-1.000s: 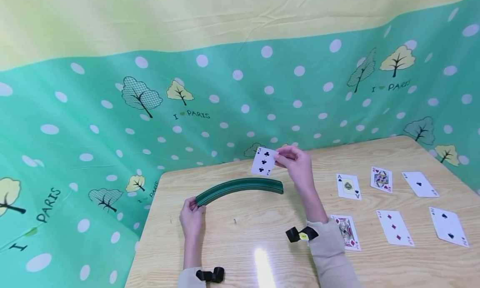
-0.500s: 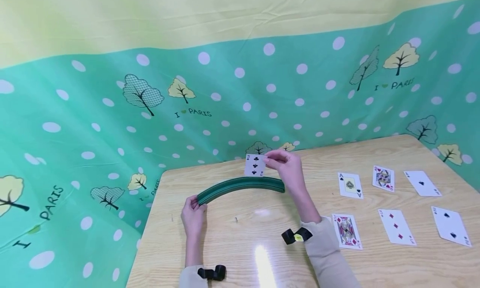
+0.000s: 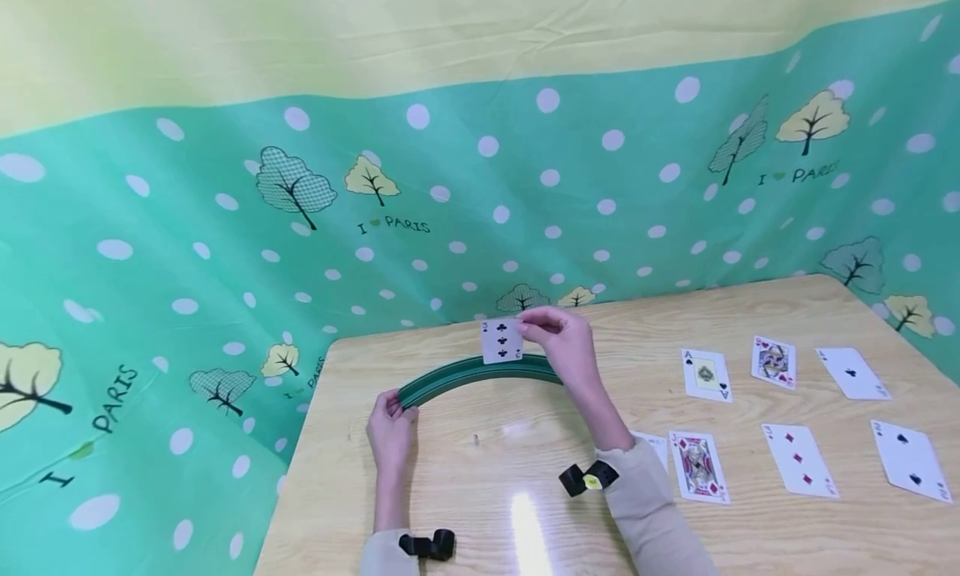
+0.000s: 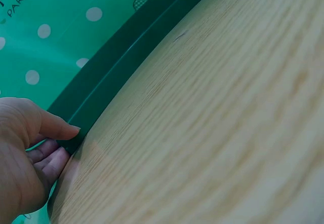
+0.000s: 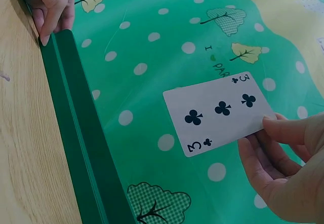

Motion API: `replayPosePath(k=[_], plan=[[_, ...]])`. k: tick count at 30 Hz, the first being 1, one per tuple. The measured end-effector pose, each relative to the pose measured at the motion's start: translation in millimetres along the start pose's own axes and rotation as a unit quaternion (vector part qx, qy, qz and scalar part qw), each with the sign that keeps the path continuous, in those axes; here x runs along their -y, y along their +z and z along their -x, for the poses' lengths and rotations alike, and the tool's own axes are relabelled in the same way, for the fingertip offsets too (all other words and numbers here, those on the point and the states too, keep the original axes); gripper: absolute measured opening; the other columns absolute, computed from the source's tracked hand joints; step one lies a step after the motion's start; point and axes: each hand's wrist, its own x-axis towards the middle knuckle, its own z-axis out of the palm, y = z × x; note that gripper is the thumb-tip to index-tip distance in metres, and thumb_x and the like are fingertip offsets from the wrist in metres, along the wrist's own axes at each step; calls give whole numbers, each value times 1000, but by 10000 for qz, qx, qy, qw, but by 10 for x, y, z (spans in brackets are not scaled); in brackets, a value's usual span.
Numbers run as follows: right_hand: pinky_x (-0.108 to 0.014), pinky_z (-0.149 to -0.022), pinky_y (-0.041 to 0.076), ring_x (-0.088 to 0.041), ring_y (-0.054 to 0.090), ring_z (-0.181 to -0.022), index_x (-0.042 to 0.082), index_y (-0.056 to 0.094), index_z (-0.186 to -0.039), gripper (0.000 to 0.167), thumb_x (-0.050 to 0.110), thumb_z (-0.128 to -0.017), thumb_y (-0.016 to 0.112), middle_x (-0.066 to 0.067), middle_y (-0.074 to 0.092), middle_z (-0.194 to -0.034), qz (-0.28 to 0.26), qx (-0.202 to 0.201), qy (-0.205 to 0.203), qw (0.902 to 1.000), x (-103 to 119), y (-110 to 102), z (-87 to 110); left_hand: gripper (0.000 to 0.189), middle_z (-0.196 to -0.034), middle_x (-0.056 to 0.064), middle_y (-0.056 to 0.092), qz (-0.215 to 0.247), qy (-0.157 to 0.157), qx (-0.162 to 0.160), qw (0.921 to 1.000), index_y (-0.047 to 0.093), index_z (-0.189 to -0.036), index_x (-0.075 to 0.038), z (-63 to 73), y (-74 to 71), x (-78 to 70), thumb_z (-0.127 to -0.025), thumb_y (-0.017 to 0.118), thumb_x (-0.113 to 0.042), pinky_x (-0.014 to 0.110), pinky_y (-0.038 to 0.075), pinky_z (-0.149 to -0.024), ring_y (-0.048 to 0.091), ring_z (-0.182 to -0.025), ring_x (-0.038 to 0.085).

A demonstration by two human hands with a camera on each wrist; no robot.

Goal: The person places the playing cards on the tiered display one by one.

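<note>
A curved green card holder with a lengthwise groove stands on the wooden table. My left hand pinches its left end, thumb on the near side, as the left wrist view shows at the holder's end. Between thumb and fingers, my right hand holds a three of clubs by its right edge, face toward me. In the head view the card's lower edge overlaps the middle of the holder. The right wrist view shows the whole card face, tilted, beside the holder.
Face-up cards lie on the right of the table: an ace of spades, a queen, an ace of clubs, a jack of diamonds, a three of diamonds, a two of spades. One more is partly under the right sleeve.
My right hand has carried the three of clubs leftward and down, from above the holder's right part to over its middle, and the card is more upright. The left hand keeps its grip.
</note>
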Motion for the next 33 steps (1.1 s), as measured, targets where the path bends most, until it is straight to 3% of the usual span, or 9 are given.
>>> replayPosePath(k=[7, 14, 23, 28, 33], plan=[[-24, -80, 61, -24, 69, -92, 0, 78, -105, 14, 1, -91, 77, -13, 75, -103, 35, 93, -199, 9998, 0, 81, -43, 40, -126, 30, 62, 119, 31, 33, 9999, 58, -131, 10, -25, 33, -9, -92, 63, 13, 29, 56, -100, 60, -122, 43], [-26, -80, 62, -24, 69, -92, 0, 78, -105, 15, -1, -91, 77, -13, 75, -102, -11, 274, -162, 9995, -16, 231, -107, 39, -125, 31, 62, 90, 94, 8, 9999, 59, -129, 11, -10, 29, 13, -91, 63, 13, 35, 55, -103, 61, -121, 43], [-29, -80, 61, -24, 69, -90, 1, 79, -104, 13, 1, -91, 77, -12, 76, -100, 151, 567, -470, 9972, 5, 434, -175, 39, -125, 31, 63, 65, 93, -22, 9999, 59, -130, 11, -5, -18, 12, -91, 64, 13, 33, 55, -102, 61, -122, 43], [-38, -81, 63, -24, 71, -89, 1, 79, -104, 13, 0, -91, 77, -11, 77, -98, 233, 701, -509, 9960, -1, 512, -178, 38, -124, 30, 64, 2, 95, -69, 9999, 60, -128, 10, -3, -23, 8, -91, 64, 13, 37, 54, -104, 61, -120, 41], [-32, -81, 63, -24, 72, -90, 1, 79, -103, 13, -1, -90, 77, -11, 77, -98, 264, 774, -526, 9953, -33, 594, -205, 37, -124, 30, 63, 28, 88, -78, 9999, 60, -128, 11, 0, -23, -6, -91, 64, 14, 43, 54, -106, 62, -119, 42]])
